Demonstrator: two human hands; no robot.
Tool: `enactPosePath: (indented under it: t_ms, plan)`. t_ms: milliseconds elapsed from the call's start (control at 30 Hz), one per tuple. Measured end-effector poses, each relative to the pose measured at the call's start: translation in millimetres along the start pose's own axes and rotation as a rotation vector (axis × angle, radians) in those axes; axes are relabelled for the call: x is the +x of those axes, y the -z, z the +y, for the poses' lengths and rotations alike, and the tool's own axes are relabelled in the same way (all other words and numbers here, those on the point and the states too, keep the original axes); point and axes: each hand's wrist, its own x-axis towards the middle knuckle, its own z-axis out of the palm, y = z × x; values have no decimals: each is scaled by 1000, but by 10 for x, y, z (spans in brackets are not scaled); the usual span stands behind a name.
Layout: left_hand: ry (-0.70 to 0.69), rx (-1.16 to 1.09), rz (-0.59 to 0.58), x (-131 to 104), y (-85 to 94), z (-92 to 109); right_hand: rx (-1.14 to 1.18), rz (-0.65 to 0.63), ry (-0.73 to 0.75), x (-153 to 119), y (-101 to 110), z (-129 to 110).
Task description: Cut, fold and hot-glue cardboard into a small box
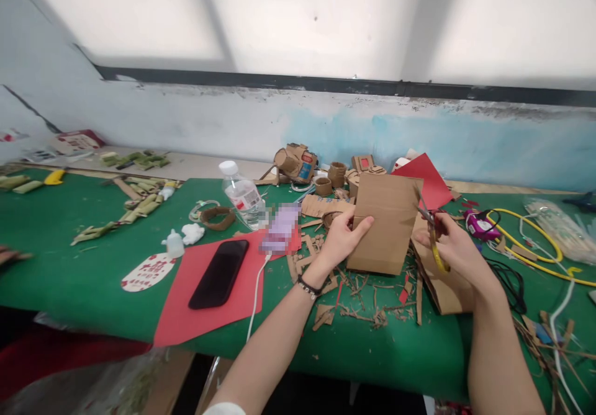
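Observation:
A flat piece of cardboard (384, 229) is held up over the green table by my left hand (345, 236), its thumb across the front face and the fingers behind. My right hand (444, 241) grips a pair of scissors (434, 244) with yellow handles. Their blades point up beside the right edge of the cardboard; whether they touch it I cannot tell. Below my right hand lies a folded cardboard sheet (449, 294). Cardboard scraps (363, 309) and thin strips are scattered under and in front of the held piece.
Left of my hands lie red paper (177, 316), a black phone (220, 273) and a water bottle (244, 198). Cardboard models (298, 162) stand by the wall. A yellow cable (531, 257) and a purple box (482, 224) are at right. Another person's hand (12, 255) shows at far left.

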Motion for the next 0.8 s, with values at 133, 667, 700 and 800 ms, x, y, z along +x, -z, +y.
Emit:
enactPosePath:
  t_ms: [133,667,700,800]
  plan:
    - [-47,31,112,8,78,52,-206,62,77,4,178,60]
    - [-162,261,60,-51,518,214,-608,93,503,-44,123,66]
    - [-166,271,74,-50,511,220,-626,91,513,-49,119,64]
    - [-176,278,108,-43,480,233,-711,98,547,-65,112,58]
